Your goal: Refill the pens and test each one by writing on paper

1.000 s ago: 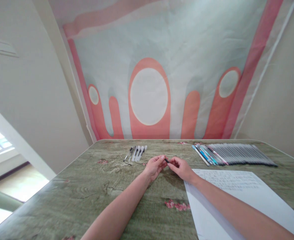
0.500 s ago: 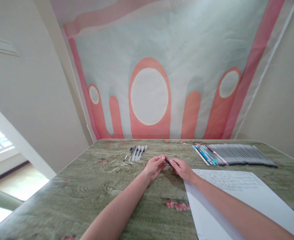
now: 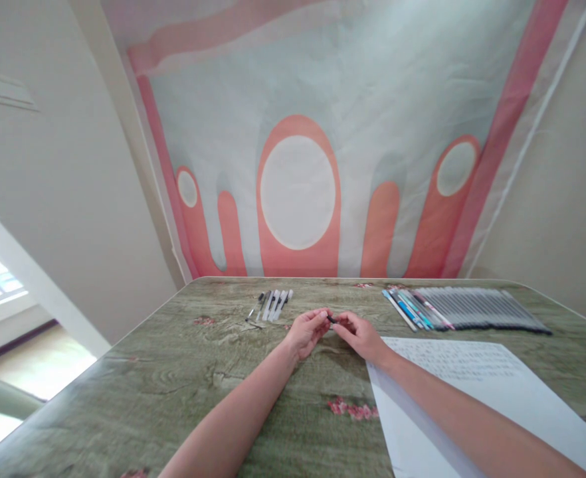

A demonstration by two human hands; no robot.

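My left hand [image 3: 307, 334] pinches a small black pen part [image 3: 331, 319] above the middle of the table. Close on its right, my right hand [image 3: 360, 335] has thumb and fingertips at the other end of the black part, closed around it. Most of the part is hidden by the fingers. Beyond my left hand lie several clear and white pen pieces [image 3: 276, 305] with small black parts. Written paper [image 3: 452, 398] lies under my right forearm.
A long row of grey pens [image 3: 477, 309] lies at the back right, with blue, white and pink pens [image 3: 410, 309] at its left end. The green wood-patterned table [image 3: 173, 385] reaches back to a wall with a pink and grey covering.
My right hand has shifted its fingers on the black part, with the thumb now lower and the index finger raised. Less of the part shows between the hands.
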